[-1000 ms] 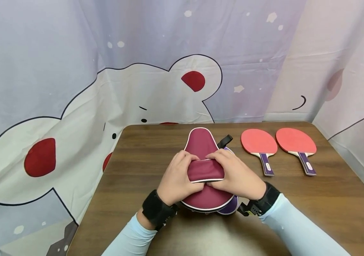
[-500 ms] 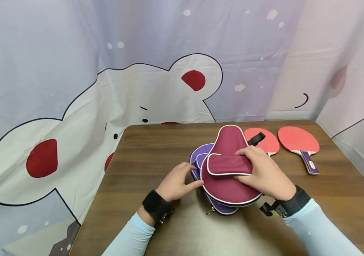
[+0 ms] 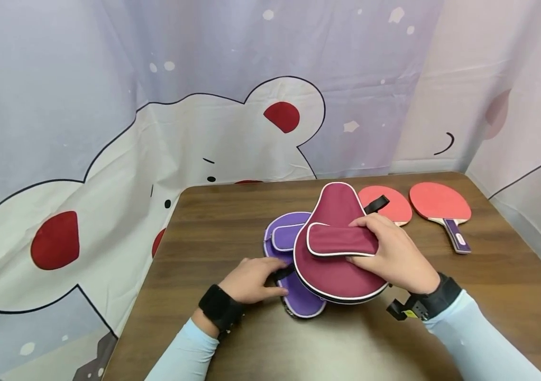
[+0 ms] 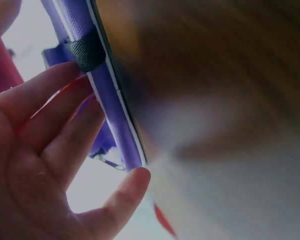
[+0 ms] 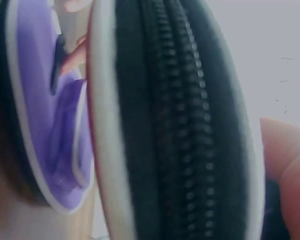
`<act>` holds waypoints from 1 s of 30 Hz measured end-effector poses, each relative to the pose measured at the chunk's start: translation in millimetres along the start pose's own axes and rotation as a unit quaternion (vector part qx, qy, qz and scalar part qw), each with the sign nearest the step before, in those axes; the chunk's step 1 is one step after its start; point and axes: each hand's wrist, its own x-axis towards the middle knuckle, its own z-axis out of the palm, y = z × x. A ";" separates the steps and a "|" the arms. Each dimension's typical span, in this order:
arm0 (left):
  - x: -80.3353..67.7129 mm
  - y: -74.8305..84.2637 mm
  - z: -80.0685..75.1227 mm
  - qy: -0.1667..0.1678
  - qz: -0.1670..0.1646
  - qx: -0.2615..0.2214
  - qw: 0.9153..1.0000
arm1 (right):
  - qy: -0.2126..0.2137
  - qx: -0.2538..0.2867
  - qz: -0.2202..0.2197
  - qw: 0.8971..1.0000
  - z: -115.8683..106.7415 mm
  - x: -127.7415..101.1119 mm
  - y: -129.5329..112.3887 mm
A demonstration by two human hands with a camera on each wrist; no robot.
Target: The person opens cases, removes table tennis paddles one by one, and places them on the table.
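Note:
A maroon paddle case (image 3: pixel 332 267) with white piping is lifted off the table, and my right hand (image 3: pixel 386 251) grips it across its front pocket. Its black zip edge (image 5: pixel 180 125) fills the right wrist view. Half beneath it on the table lies a purple paddle case (image 3: pixel 289 248). My left hand (image 3: pixel 256 278) holds that case's near-left rim by a black strap. In the left wrist view the fingers lie along the purple case (image 4: pixel 115 115) and the thumb touches its rim. Part of the purple case (image 5: pixel 40 115) shows past the maroon one in the right wrist view.
Two red paddles with purple handles lie at the back right of the brown table (image 3: pixel 213 222): one paddle (image 3: pixel 394 203) is partly hidden behind the maroon case, the other paddle (image 3: pixel 441 203) lies in full view. A cartoon-bear curtain hangs behind the table.
The maroon case came off the purple one and moved right in my right hand. My left hand let go of it, took the purple case's rim and drew it left.

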 end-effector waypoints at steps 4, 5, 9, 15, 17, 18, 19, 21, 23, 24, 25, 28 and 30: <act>-37.2 -30.2 -10.4 0.035 -0.040 0.005 0.999 | -0.006 0.021 0.014 1.000 8.7 3.4 0.8; -48.9 -39.6 -13.2 0.042 -0.054 0.008 0.998 | -0.007 0.025 0.017 1.000 10.7 4.0 1.5; -100.2 -78.4 -25.8 0.071 -0.119 0.012 0.990 | -0.010 0.035 0.030 0.999 16.9 5.4 3.7; -160.9 -108.7 -43.0 0.075 -0.205 -0.024 0.976 | -0.013 0.045 0.027 0.999 27.0 9.4 9.0; -169.6 -110.7 -44.7 0.068 -0.216 -0.037 0.973 | -0.020 0.054 0.028 0.998 31.3 12.3 12.9; -171.7 -111.0 -44.8 0.066 -0.221 -0.041 0.972 | -0.024 0.057 0.031 0.998 33.7 14.1 14.9; -172.0 -110.8 -45.4 0.066 -0.224 -0.042 0.971 | -0.027 0.059 0.036 0.997 36.0 15.9 17.3; -169.5 -108.5 -47.6 0.068 -0.224 -0.037 0.972 | -0.032 0.060 0.045 0.997 42.0 20.5 23.2; -163.4 -104.0 -50.7 0.084 -0.219 -0.020 0.972 | -0.036 0.059 0.047 0.996 48.7 26.1 29.5; -158.4 -100.4 -52.7 0.096 -0.213 -0.010 0.972 | -0.039 0.058 0.044 0.997 52.1 29.0 32.6; -151.9 -95.9 -55.5 0.110 -0.202 0.001 0.973 | -0.042 0.057 0.038 0.997 55.6 31.9 36.1; -122.3 -76.5 -62.1 0.166 -0.144 0.021 0.975 | -0.052 0.054 0.013 0.997 66.7 40.1 46.6; -95.7 -59.5 -63.1 0.196 -0.090 0.024 0.976 | -0.060 0.053 0.001 0.997 73.8 44.6 53.2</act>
